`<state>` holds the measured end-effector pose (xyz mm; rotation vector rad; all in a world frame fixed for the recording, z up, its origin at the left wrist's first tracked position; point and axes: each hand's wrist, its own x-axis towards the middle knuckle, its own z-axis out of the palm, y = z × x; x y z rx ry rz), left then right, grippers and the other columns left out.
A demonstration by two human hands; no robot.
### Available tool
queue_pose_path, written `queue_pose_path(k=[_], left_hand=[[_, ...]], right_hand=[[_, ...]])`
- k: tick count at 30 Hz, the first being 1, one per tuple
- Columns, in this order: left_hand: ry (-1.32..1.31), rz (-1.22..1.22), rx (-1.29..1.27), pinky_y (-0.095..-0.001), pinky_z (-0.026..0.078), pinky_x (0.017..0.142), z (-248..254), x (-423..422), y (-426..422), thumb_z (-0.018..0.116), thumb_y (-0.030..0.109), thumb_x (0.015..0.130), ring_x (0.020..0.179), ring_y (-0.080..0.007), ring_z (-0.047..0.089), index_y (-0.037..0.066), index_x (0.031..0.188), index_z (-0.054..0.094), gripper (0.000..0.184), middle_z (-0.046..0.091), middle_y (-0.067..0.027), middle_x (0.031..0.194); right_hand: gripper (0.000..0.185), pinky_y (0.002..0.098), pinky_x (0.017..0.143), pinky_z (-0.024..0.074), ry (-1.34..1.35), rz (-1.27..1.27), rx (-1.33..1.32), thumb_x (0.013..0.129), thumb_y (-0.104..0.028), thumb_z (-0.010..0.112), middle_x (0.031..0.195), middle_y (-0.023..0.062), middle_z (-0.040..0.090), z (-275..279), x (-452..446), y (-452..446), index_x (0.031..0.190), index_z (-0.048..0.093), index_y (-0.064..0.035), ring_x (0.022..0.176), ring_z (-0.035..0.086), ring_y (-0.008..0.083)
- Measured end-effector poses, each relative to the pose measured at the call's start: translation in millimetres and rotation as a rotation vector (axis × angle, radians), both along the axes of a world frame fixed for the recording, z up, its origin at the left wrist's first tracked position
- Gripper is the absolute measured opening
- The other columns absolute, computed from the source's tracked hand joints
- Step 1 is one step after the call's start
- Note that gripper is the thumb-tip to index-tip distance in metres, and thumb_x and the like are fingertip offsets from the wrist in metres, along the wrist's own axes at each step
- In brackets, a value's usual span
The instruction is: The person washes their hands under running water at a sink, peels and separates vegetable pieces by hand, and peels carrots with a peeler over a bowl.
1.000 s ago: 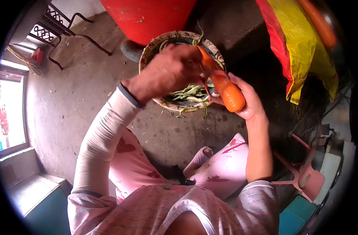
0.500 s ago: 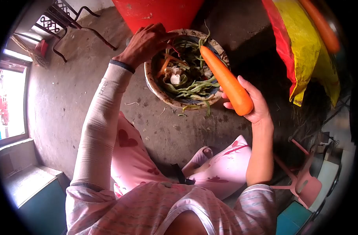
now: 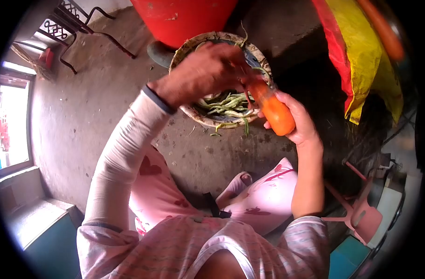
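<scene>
My right hand (image 3: 302,118) is wrapped around the thick end of an orange carrot (image 3: 280,118), which slants up to the left over a basin with a dirty rim (image 3: 192,115). My left hand (image 3: 201,72), blurred by motion, is closed at the carrot's upper part. From its fingers shows a thin reddish tool, apparently a peeler (image 3: 246,94), against the carrot; its blade is smeared and partly hidden. Green bean-like pods or trimmings (image 3: 229,106) lie in the basin below, partly covered by my left hand.
A red bucket (image 3: 184,21) stands just behind the basin. At the upper right hangs a red and yellow bag (image 3: 361,60). A pink plastic chair (image 3: 364,221) is at the right, and a metal-legged piece of furniture (image 3: 96,35) at the upper left. My legs (image 3: 263,188) flank the near floor.
My left hand has moved right from the basin's left rim onto the carrot, bringing the peeler with it. My right hand still holds the carrot in nearly the same place.
</scene>
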<state>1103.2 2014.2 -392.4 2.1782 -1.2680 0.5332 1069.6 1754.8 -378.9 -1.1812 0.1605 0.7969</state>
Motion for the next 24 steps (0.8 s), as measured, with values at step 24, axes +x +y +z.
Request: queue_pose_path(k=[24], left_hand=[[0.118, 0.155, 0.003, -0.0356, 0.047, 0.077, -9.7, 10.8, 7.9, 0.068, 0.029, 0.078, 0.090, -0.0218, 0.057, 0.020, 0.109, 0.069, 0.033, 0.057, -0.0039, 0.092]], right_hand=[[0.047, 0.0304, 0.063, 0.0566, 0.032, 0.055, 0.016, 0.093, -0.034, 0.051, 0.105, 0.0190, 0.064, 2.0, 7.0, 1.6, 0.125, 0.050, -0.0005, 0.080, 0.065, 0.0188]])
